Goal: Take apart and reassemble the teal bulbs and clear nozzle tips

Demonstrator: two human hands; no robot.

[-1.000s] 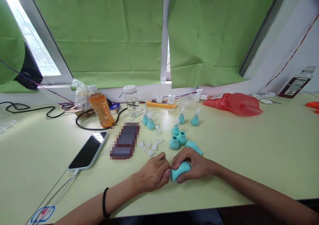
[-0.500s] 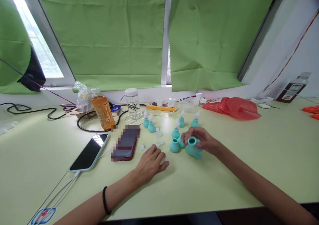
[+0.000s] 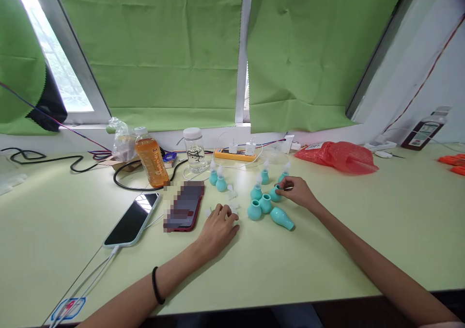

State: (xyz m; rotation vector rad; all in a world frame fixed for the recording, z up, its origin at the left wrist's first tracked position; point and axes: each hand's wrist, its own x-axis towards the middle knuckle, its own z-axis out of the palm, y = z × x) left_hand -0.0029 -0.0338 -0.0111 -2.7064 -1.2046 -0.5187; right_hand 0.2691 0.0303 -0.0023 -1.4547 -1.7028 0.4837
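My right hand (image 3: 296,192) pinches the rim of a small round teal pot (image 3: 275,194), which is at table height behind the other pots. Two open-mouthed teal pots (image 3: 254,210) stand upright just left of it. A longer teal pot-like piece (image 3: 282,218) lies on its side in front of them. Behind stand several teal pots with pointed translucent tops (image 3: 256,190). My left hand (image 3: 219,228) rests on the table, fingers bent and apart, beside small clear plastic pieces (image 3: 233,205). Its palm side is hidden.
Left of my hands lie a red-edged phone (image 3: 185,207) and a pale-cased phone (image 3: 132,220) with cables. An orange drink bottle (image 3: 151,161), a clear jar (image 3: 195,153), a yellow power strip (image 3: 234,155) and a red plastic bag (image 3: 337,157) line the back.
My right hand has moved back and put down the pot it held in front; another pot's rim is now in its fingers. My left hand has shifted slightly left and away from me.
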